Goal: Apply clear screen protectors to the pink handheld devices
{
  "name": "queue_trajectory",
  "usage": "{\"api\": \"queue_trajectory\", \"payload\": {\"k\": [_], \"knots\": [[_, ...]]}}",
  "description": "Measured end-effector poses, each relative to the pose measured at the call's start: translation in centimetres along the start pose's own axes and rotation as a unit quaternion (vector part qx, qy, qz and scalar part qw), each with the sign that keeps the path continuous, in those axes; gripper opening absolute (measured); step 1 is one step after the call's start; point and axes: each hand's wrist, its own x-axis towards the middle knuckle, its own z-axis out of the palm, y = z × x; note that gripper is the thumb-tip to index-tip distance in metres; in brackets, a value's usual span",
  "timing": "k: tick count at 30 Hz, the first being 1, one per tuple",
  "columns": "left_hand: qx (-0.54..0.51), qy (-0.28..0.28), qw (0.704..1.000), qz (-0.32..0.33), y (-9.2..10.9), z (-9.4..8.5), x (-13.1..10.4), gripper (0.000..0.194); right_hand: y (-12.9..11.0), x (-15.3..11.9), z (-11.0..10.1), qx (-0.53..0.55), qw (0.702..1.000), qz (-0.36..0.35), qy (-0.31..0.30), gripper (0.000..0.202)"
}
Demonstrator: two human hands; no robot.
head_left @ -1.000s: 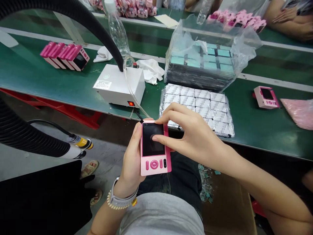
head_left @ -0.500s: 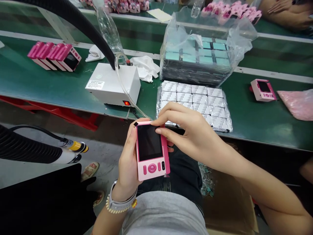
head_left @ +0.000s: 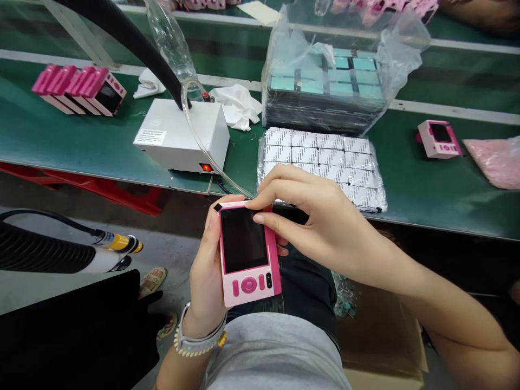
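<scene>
A pink toy camera lies tilted in my left hand, its dark screen and row of buttons facing me. The left thumb runs along the camera's side, with fingertips showing beyond the opposite edge. My right hand comes over from the right, index fingertip at the top edge and thumb tip on the screen's upper right. Those fingers are bent in a pinch; anything thin between them cannot be made out. At the camera's upper left corner sticks a small black tab.
A white box with a lit red switch and black hose stands on the green bench. Near it lie white-backed sheets and a bagged stack. More pink cameras stand left and right. A yellow-tipped nozzle hangs left.
The view has shifted slightly, so the bench items appear a little higher. Both hands keep nearly the same hold, with the camera turned slightly.
</scene>
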Motion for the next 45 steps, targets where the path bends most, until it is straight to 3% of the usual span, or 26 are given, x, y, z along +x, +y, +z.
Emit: {"api": "queue_trajectory", "payload": {"k": [10,17,26,34,41,45], "knots": [[-0.037,-0.01,0.999,-0.026,0.1,-0.1,-0.2,0.037,-0.3,-0.2,0.1,-0.028,1.0,-0.004,-0.001,0.011],[0.013,0.015,1.0,-0.008,0.0,-0.3,-0.2,0.037,-0.3,-0.2,0.2,-0.012,1.0,0.004,-0.001,0.013],[-0.012,-0.025,1.0,0.002,0.1,-0.2,-0.2,0.035,-0.2,-0.3,0.5,0.011,0.999,0.028,0.017,0.011],[-0.075,-0.071,0.994,-0.043,0.0,-0.2,-0.2,0.034,-0.7,-0.7,0.9,-0.013,0.999,0.038,0.024,0.009],[-0.048,-0.047,0.998,-0.012,0.3,-0.2,-0.1,0.036,-1.7,-1.1,1.0,-0.07,0.997,0.025,0.007,0.023],[-0.022,-0.034,0.999,0.003,0.3,-0.1,-0.3,0.035,-1.6,-1.0,1.4,-0.054,0.997,0.021,0.049,0.011]]}}
